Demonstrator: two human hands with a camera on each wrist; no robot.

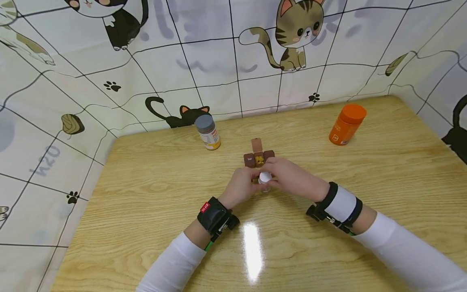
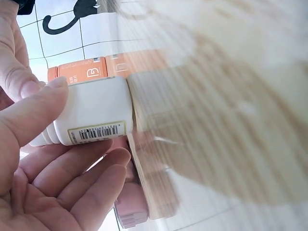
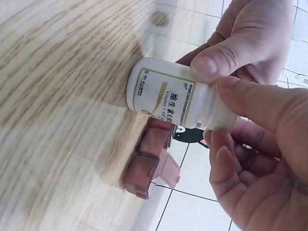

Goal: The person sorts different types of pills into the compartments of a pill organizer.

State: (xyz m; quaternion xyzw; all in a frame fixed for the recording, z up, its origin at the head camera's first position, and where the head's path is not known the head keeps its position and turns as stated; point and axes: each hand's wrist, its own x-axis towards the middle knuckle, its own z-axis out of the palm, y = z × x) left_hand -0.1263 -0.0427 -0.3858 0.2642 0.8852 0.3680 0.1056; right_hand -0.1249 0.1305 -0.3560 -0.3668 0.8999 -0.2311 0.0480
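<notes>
Wood-grain table (image 1: 164,174) supports the items we list. We see the right hand (image 1: 290,175) pinching the top of the white bottle (image 3: 159,86), the left hand (image 1: 238,187) curled round its body. Next we note the orange jar (image 1: 344,127), grey-capped bottle (image 1: 208,132), brown pillbox (image 1: 249,160), the white bottle upright just before it, and yellow pieces (image 1: 259,159) in the pillbox.

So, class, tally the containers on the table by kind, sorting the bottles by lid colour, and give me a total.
White-lidded bottle: 1
Grey-lidded bottle: 1
Orange-lidded bottle: 1
Brown pill box: 1
Total: 4
</notes>
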